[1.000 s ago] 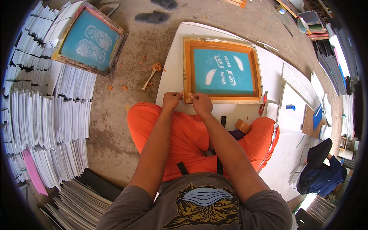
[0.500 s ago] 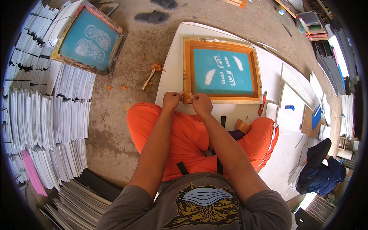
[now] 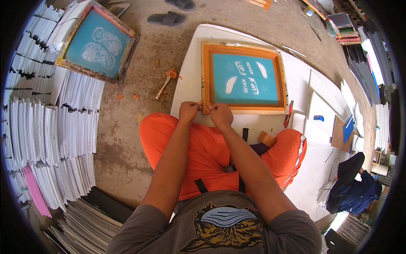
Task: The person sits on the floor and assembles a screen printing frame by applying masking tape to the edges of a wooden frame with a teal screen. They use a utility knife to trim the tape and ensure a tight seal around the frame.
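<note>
A screen-printing frame (image 3: 284,86) lies on a white board in front of me, its teal mesh (image 3: 224,67) showing white lettering and shapes. Brown tape (image 3: 206,59) lines the inner edges of its wood. Both my hands are at the near left corner. Just outside that corner is my left hand (image 3: 189,111), thumb and fingertips pinched together. My right hand (image 3: 222,116) pinches at the brown tape on the corner's near edge. Whatever is between the fingertips of either hand is too small to make out. A brown tape roll (image 3: 266,139) rests by my right knee.
A red-handled cutter (image 3: 289,114) and a blue cutter (image 3: 319,118) lie to the right. Another teal screen (image 3: 91,51) leans on stacked white sheets (image 3: 34,131) at left. A bone-like stick (image 3: 165,86) and sandals (image 3: 169,18) are on the floor. At right sits another person (image 3: 353,190).
The view has shifted very slightly. Both hands stay pinched at the same corner of the frame.
</note>
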Action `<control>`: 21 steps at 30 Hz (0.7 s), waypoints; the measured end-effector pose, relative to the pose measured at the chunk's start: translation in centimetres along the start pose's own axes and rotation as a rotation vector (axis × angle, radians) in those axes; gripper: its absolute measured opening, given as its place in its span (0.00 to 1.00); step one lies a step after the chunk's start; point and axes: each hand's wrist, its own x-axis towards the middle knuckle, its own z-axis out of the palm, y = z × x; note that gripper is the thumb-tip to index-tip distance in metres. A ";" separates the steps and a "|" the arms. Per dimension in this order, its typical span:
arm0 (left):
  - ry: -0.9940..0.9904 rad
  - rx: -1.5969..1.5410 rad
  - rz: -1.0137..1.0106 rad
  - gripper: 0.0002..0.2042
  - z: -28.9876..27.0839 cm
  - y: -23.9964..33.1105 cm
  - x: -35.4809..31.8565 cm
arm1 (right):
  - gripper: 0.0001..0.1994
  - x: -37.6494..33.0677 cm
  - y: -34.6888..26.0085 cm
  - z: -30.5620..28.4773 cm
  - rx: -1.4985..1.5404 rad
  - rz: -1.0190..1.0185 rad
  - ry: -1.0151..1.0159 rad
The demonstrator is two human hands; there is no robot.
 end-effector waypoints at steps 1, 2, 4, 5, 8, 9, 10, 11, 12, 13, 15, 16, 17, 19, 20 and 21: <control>0.002 0.001 0.007 0.18 0.1 -0.2 0.2 | 0.12 0.0 -0.1 0.0 -0.003 0.006 0.001; 0.004 0.002 0.014 0.18 0.1 -0.4 0.4 | 0.12 0.0 -0.2 0.0 -0.007 0.011 0.002; 0.002 0.020 0.015 0.18 0.1 -0.5 0.4 | 0.12 -0.1 -0.3 0.0 -0.015 0.020 0.001; 0.000 0.029 0.015 0.18 0.1 -0.3 0.3 | 0.12 -0.1 -0.3 0.0 -0.019 0.025 0.001; 0.002 0.046 0.033 0.17 0.0 0.2 -0.3 | 0.12 0.0 -0.1 0.1 -0.016 0.025 -0.016; 0.002 0.046 0.048 0.17 -0.1 0.3 -0.5 | 0.12 0.0 -0.1 0.1 -0.014 0.024 -0.018; 0.002 0.047 0.062 0.17 -0.1 0.5 -0.8 | 0.12 0.0 -0.1 0.1 -0.013 0.024 -0.020; 0.002 0.049 0.077 0.17 -0.2 0.8 -1.1 | 0.12 0.0 -0.2 0.0 -0.011 0.024 -0.023; -0.002 0.098 0.085 0.19 -0.3 1.0 -1.4 | 0.12 0.0 0.0 0.3 -0.016 0.019 0.002; -0.007 0.147 0.093 0.21 -0.5 1.8 -2.2 | 0.13 0.1 0.2 0.6 -0.020 0.014 0.027; -0.014 0.274 0.072 0.25 -0.2 2.4 -2.6 | 0.14 0.3 0.6 1.0 -0.028 0.015 0.050; -0.010 0.351 0.040 0.28 -0.1 2.6 -2.5 | 0.14 0.3 0.5 0.9 -0.030 0.015 0.045; -0.006 0.427 0.009 0.31 0.0 2.7 -2.5 | 0.14 0.3 0.4 0.9 -0.033 0.017 0.041; -0.017 0.473 -0.010 0.35 0.4 2.5 -2.4 | 0.14 0.2 0.1 0.5 -0.019 0.029 0.016; -0.024 0.497 -0.020 0.37 0.6 2.4 -2.4 | 0.14 0.2 0.0 0.4 -0.013 0.036 0.004; -0.031 0.524 -0.031 0.38 0.7 2.4 -2.3 | 0.14 0.2 0.0 0.4 -0.017 0.030 0.008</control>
